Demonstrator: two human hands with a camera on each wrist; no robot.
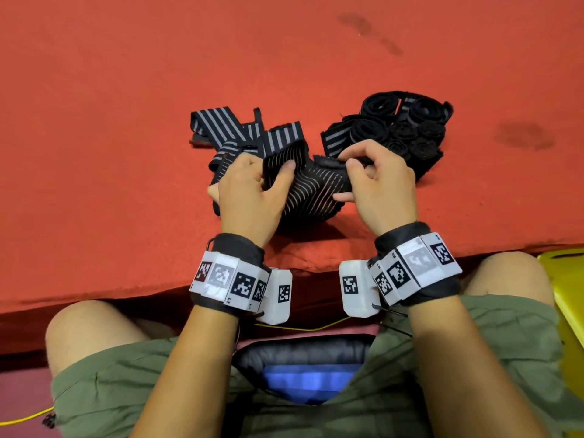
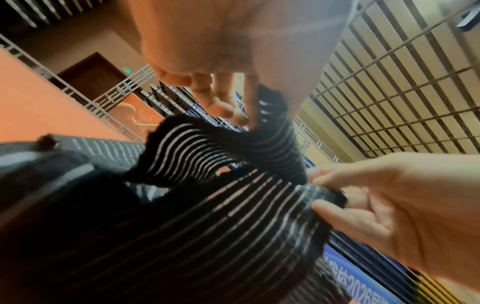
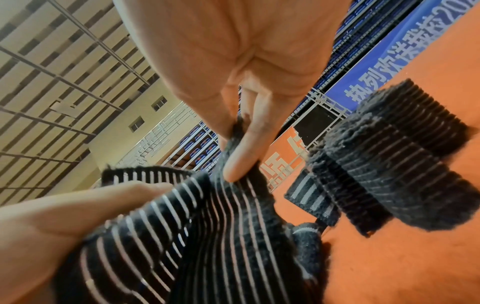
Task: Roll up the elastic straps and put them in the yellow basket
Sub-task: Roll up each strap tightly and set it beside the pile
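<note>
Several rolled straps [image 1: 407,134] already sit in a cluster on the red mat [image 1: 126,121], to the right of the working area, so a good share of the rolling looks done. None of them is in the yellow basket [image 1: 568,298], which shows only as a corner at the right edge, beside the person's knee; its inside is out of view, so whether anything lies in it cannot be told.

One strap [image 1: 309,191] is in hand now, held just above the mat near its front edge. The right hand [image 1: 379,184] pinches one end of it between thumb and forefinger, with that end bunched or just starting to turn over. The left hand [image 1: 249,191] curls its fingers round the strap's middle, thumb on top, keeping it taut between the two hands. From the wrist views the roll has barely begun.

More loose straps [image 1: 227,128] lie unrolled in a crossed heap behind the left hand.

By my reading, the task is roughly midway: this strap and the loose heap remain to be rolled, and the move of every roll to the basket seems still to come.
</note>
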